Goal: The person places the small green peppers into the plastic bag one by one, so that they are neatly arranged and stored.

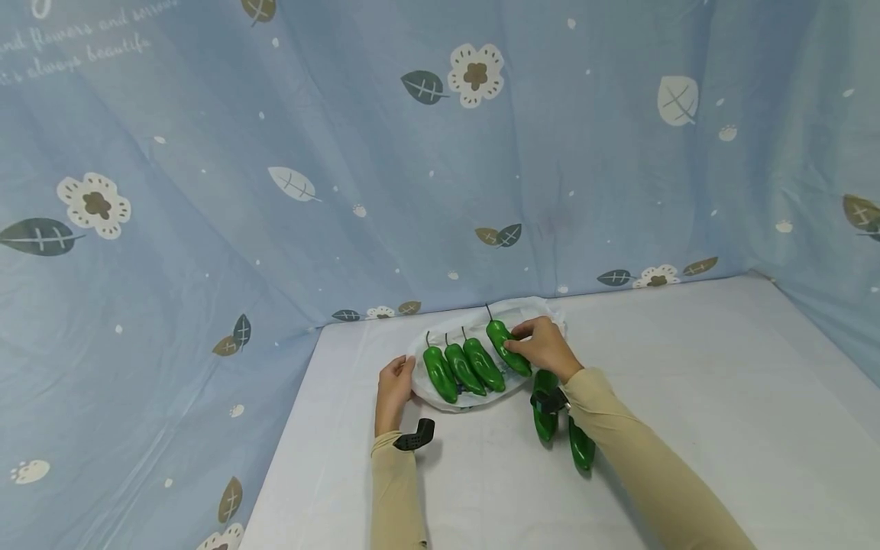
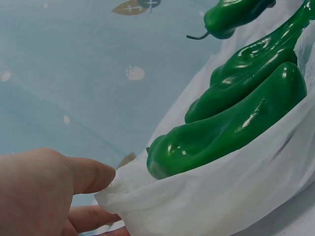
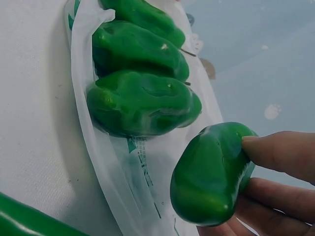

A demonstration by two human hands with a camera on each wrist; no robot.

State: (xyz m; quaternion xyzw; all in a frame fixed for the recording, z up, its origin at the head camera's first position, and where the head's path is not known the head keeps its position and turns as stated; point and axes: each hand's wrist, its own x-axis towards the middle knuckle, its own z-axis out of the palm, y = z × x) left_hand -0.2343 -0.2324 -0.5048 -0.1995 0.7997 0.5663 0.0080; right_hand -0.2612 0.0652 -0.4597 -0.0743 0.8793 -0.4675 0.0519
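Note:
A white plastic bag [image 1: 529,309] with green print lies spread at the table's back edge. Three glossy green peppers [image 1: 484,365] rest side by side on it, stems pointing away from me. With thumb and fingers, my left hand [image 1: 395,389] pinches the bag's left edge; the left wrist view shows this rim [image 2: 197,206] raised beside the nearest pepper [image 2: 226,128]. My right hand [image 1: 546,347] holds another green pepper [image 3: 209,182] over the bag's right part, thumb on one side and fingers on the other. Whether this pepper touches the bag, I cannot tell.
Two more green peppers lie on the white table [image 1: 687,397] near my right forearm: one pepper [image 1: 545,428] under the wrist camera, another pepper [image 1: 581,447] partly hidden by the sleeve. A blue patterned curtain [image 1: 584,153] hangs behind the table and along its sides.

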